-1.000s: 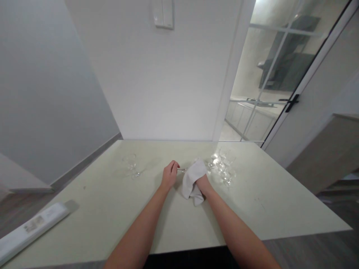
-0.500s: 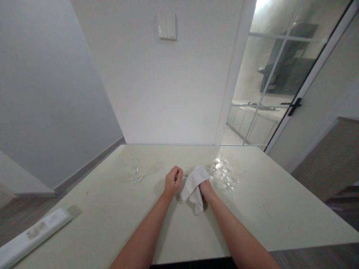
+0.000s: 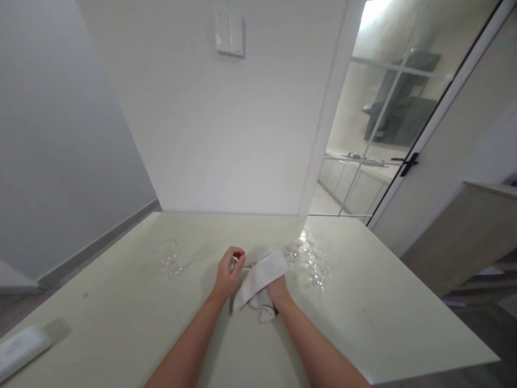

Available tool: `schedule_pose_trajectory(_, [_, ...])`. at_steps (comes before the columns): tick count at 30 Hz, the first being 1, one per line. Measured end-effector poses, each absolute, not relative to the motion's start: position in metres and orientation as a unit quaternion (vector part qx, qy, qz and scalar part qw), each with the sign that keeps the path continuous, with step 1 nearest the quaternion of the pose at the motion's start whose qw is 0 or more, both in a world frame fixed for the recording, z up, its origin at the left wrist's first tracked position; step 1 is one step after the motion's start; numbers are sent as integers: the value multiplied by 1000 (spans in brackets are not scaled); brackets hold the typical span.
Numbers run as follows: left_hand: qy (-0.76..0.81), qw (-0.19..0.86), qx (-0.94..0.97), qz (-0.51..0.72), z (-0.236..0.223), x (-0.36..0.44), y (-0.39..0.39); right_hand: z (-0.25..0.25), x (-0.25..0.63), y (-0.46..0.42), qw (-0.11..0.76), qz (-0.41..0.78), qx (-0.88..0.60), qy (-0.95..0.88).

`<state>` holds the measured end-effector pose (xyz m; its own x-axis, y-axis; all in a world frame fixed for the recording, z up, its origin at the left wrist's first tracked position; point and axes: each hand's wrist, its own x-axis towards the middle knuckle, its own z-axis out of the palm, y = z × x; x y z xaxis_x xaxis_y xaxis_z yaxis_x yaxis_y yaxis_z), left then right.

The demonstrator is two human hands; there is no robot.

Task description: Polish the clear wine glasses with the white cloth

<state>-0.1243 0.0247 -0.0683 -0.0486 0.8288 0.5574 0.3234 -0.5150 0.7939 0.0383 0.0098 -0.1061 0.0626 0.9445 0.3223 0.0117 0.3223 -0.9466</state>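
Note:
My left hand (image 3: 228, 273) is closed around one end of a clear glass, of which only a thin stem-like piece (image 3: 247, 267) shows; the rest is hidden by my fingers and the cloth. A white cloth (image 3: 264, 274) drapes over the glass's other end, with a loose corner hanging towards the table. My right hand (image 3: 277, 293) grips the cloth from the near side, its fingers mostly covered. Just to the right, several clear stemmed glasses (image 3: 310, 257) stand close together. One more stemmed glass (image 3: 167, 253) stands apart at the left.
The pale table (image 3: 133, 318) reaches back to a white wall (image 3: 226, 134). A long white box (image 3: 24, 345) lies at the table's left near edge. A glass-paned door (image 3: 363, 145) with a black handle is at the back right, beside a shelf unit (image 3: 464, 231).
My view has swung slightly, so the scene shifts left. My left hand's fingers have loosened and turned a little on the glass. The cloth has been turned and its hanging corner has a new fold.

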Motion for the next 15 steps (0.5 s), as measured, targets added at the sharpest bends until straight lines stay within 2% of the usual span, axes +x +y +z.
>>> schedule_pose_trajectory(3, [370, 147, 740, 542, -66, -133, 16, -114, 34, 14, 582, 422, -465, -517])
schedule_pose_trajectory(7, [392, 158, 747, 513, -66, -135, 16, -116, 33, 15, 574, 429, -478, -508])
schedule_pose_trajectory(9, [454, 202, 700, 513, -68, -131, 21, -112, 33, 14, 575, 425, -447, -537])
schedule_pose_trajectory(12, [522, 328, 587, 526, -73, -124, 31, -102, 33, 10, 557, 434, -393, -589])
schedule_pose_trajectory(15, [530, 423, 523, 516, -79, -119, 37, -94, 35, 6, 593, 394, -380, -591])
